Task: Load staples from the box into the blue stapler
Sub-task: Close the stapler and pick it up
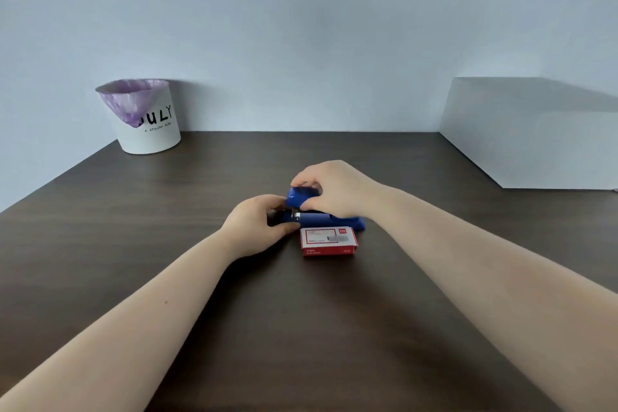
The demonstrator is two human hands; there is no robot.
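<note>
1. The stapler point(326, 216) lies crosswise at the middle of the surface point(234, 328), its raised front end toward 9 o'clock and its rear toward 3 o'clock.
2. The staple box point(328, 241) lies flat just at the stapler's 6 o'clock side, nearly touching it.
3. The left hand point(255, 229) rests at the stapler's 9 o'clock end, touching it.
4. The right hand point(334, 189) sits over the stapler's top, coming in from 3 o'clock.
5. A bin point(145, 117) stands far off at 10 o'clock, in the corner against the wall point(301, 27).
6. A large block point(535, 134) sits at 2 o'clock along the surface's far edge, well apart from the stapler.
</note>
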